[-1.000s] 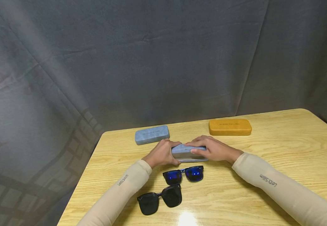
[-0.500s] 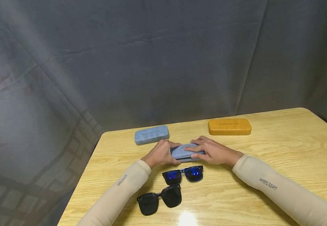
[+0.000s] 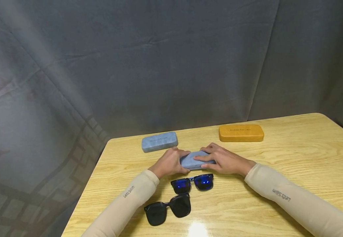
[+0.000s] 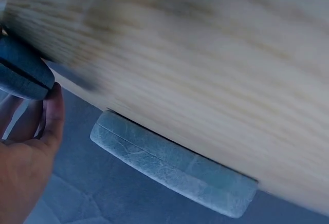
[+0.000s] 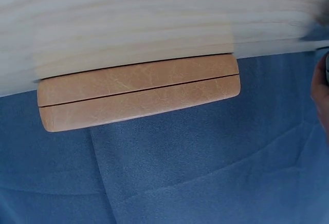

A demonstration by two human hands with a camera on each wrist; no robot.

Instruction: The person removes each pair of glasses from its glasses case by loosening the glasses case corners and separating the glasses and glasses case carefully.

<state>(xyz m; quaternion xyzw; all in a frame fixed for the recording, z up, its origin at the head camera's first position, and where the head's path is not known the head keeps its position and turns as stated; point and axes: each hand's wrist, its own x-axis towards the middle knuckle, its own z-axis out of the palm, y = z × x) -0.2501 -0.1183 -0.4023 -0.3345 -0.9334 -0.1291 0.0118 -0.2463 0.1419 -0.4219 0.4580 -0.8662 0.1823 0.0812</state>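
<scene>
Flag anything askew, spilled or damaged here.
Nothing stands out: no spill or visible damage. The black sunglasses lie slightly askew to the blue pair, hardly odd. The held case is partly hidden.

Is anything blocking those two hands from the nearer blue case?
Nothing visible: the left hand and right hand both touch the nearer blue case directly. The blue-lensed sunglasses lie on its near side, not between.

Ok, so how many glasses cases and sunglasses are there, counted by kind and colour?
Blue cases: 2 (held blue case, rear blue case)
Orange case: 1
Sunglasses: 2 (blue-lensed pair, dark-lensed pair)
Total: 5
</scene>
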